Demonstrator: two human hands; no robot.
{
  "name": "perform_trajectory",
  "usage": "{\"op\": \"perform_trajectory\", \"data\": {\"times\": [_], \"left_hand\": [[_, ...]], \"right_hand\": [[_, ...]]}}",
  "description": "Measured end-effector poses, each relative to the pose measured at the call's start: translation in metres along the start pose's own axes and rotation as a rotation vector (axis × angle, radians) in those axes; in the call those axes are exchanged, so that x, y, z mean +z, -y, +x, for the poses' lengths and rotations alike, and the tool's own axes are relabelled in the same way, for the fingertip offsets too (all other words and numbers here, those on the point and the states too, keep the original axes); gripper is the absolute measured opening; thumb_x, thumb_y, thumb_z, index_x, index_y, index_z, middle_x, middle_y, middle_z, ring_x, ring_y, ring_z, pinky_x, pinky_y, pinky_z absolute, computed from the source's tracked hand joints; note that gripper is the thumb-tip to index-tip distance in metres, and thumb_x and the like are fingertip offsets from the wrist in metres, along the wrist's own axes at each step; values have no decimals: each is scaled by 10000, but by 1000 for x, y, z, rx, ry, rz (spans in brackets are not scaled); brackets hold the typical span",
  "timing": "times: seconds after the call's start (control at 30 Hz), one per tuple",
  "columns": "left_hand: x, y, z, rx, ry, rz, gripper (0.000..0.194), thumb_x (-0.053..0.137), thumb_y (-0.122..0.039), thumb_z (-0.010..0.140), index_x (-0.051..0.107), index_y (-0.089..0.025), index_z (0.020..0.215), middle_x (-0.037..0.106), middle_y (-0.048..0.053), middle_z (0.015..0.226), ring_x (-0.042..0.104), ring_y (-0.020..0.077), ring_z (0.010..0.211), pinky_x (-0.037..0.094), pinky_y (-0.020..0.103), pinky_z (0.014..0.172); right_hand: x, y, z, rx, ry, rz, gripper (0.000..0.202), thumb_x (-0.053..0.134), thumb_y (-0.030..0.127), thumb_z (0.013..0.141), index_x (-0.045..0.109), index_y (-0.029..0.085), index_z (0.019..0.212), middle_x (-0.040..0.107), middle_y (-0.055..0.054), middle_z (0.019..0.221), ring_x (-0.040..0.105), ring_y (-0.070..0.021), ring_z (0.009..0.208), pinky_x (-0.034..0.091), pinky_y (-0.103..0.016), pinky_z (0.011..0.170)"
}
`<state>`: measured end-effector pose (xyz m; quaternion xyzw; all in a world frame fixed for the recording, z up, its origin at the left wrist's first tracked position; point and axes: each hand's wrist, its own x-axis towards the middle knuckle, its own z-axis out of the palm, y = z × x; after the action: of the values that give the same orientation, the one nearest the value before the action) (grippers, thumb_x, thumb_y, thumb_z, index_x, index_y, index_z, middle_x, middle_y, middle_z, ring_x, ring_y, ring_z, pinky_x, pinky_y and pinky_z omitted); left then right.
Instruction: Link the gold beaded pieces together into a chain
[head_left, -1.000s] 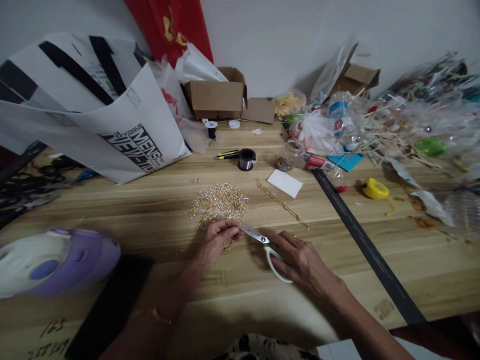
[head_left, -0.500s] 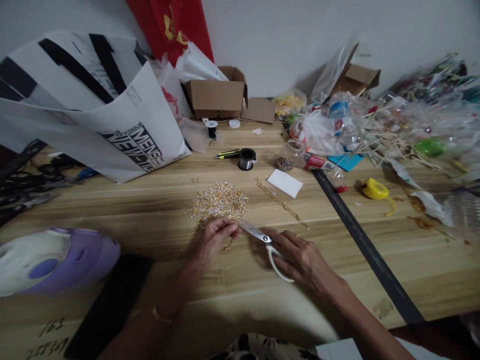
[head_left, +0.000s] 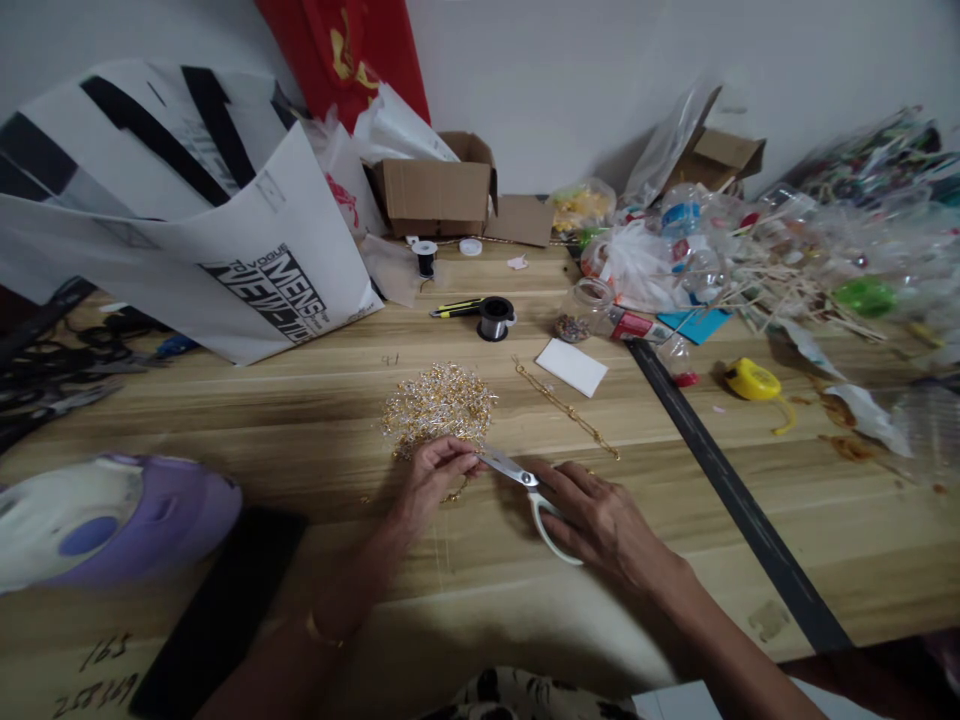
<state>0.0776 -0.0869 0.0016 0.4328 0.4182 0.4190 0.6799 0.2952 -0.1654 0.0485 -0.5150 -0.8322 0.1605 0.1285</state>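
My right hand (head_left: 600, 510) grips white-handled scissors (head_left: 551, 530), their blades pointing left toward my other hand. The blade tips reach the fingertips of my left hand (head_left: 442, 475), which is closed in a pinch on a short gold beaded strand (head_left: 455, 494). The strand's end shows just under those fingers; the rest is hidden. Right behind my left hand lies a heap of gold and clear beads (head_left: 439, 400). A gold chain (head_left: 566, 408) lies stretched out on the wooden table (head_left: 510, 620), beyond the scissors and to the right.
Farther back are a wire spool (head_left: 493, 318), a utility knife (head_left: 456, 308), a white card (head_left: 571, 367) and a clear jar (head_left: 585, 310). A dark strip (head_left: 735, 490) and a yellow tape measure (head_left: 752, 380) lie right. At left stand a purple-and-white device (head_left: 150, 520) and a large bag (head_left: 292, 250).
The scissors have shifted very slightly left, their blades now closer to my left fingertips. My left hand stays almost still, and the things on the table have not moved.
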Motion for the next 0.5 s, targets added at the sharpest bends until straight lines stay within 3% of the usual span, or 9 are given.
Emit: {"op": "perform_trajectory", "data": {"times": [0.27,0.5], "left_hand": [[-2,7,1,13,33,26,175,740,-273,631,669,-130,703,684,29,682,613,128,630,491,241,637],[2,-3,-3,-13,48,61,155,735,-245,634,682,-122,713,675,32,661,601,126,625,481,225,625]], "right_hand": [[3,3,4,-11,-20,-10,439,448,262,905,384,235,1338,598,-89,1062,604,-186,845,536,-321,730],[9,3,6,-3,-42,-72,406,457,260,900,408,204,1299,599,-90,981,599,-177,776,534,-305,671]]}}
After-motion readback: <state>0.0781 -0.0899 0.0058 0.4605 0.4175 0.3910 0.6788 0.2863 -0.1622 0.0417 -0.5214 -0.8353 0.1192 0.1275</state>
